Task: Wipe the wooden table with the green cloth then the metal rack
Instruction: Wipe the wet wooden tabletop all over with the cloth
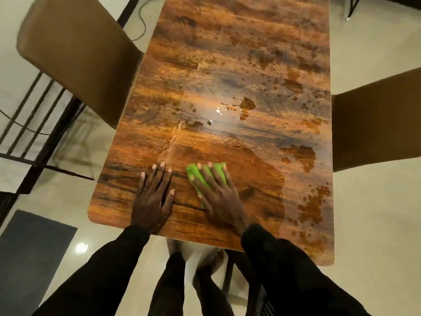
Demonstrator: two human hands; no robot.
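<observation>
surface: glossy wood grain, wet patches
green cloth: soft matt fabric
chair, left of surface: smooth brown

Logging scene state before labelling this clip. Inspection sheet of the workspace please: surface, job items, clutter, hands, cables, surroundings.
Surface: wooden table, wet patches and droplets across middle and right side.
Job's things: green cloth on near end; black metal rack left of table.
Clutter: nothing seen.
Hands: left hand flat on table; right hand pressing cloth, fingers spread.
Cables: black cable on floor, far left.
Surroundings: brown left chair, brown right chair, dark mat on floor.
</observation>
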